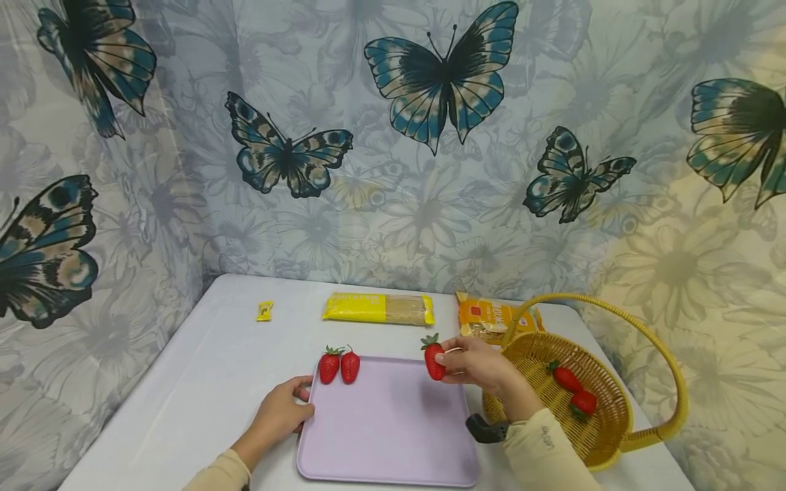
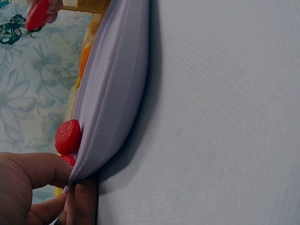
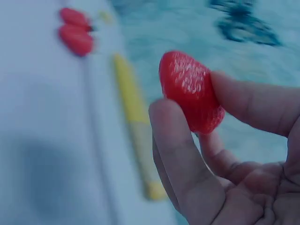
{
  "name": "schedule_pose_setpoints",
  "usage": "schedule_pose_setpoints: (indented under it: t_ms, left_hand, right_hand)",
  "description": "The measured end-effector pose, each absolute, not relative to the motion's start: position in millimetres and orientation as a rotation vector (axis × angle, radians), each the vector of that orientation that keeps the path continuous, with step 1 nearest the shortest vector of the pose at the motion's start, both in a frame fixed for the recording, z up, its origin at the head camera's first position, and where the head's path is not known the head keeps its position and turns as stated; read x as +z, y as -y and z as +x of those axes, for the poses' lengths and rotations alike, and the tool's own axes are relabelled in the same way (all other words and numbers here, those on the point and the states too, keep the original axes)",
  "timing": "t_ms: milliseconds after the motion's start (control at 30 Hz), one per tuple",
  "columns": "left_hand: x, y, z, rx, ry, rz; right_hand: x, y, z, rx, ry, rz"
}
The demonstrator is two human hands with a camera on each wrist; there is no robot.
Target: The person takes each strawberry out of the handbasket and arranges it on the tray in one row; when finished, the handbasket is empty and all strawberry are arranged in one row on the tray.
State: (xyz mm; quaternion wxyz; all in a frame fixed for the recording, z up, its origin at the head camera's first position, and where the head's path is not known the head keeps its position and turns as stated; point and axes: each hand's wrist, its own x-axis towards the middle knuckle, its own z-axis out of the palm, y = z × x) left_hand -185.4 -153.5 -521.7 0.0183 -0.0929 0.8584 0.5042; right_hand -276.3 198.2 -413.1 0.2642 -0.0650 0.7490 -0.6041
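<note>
My right hand (image 1: pixel 482 365) pinches a red strawberry (image 1: pixel 434 360) with green leaves between thumb and fingers, above the right back part of a pale purple tray (image 1: pixel 387 436). In the right wrist view the held strawberry (image 3: pixel 190 91) shows close up. At the tray's left edge, my left hand (image 1: pixel 279 412) grips the rim, and the left wrist view shows thumb and fingers on either side of the tray wall (image 2: pixel 112 89). Two more strawberries, one on the left (image 1: pixel 329 367) and one beside it (image 1: pixel 350 367), lie in the tray's back left corner.
A yellow wicker basket (image 1: pixel 617 389) with a tall handle stands right of the tray, holding strawberries (image 1: pixel 565 378). Along the back of the white table (image 1: pixel 184 395) lie a small yellow packet (image 1: pixel 265 311), a yellow noodle pack (image 1: pixel 377 309) and an orange bag (image 1: pixel 491 314). Butterfly-print cloth (image 1: pixel 417 225) hangs behind.
</note>
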Motion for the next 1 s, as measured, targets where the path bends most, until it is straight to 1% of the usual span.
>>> schedule_pose_setpoints:
  t_ms: [200, 367, 567, 800, 1000]
  left_hand:
    - [-524, 152, -184, 1.577, -2.650, -0.295]
    - [-523, 151, -185, 1.583, -2.647, -0.295]
    - [-520, 154, -186, 1.587, -2.656, -0.280]
    - [-519, 155, -185, 1.570, -2.667, -0.295]
    - [-521, 152, -186, 1.586, -2.663, -0.276]
  right_hand:
    - [-460, -144, -283, -1.381, -2.328, -0.027]
    - [-482, -119, -284, -1.306, -2.469, 0.067]
    - [-486, -102, -284, -1.309, -2.551, 0.160]
    - [-487, -84, -283, -1.312, -2.598, 0.103]
    - [-486, -72, -284, -1.308, -2.604, 0.113]
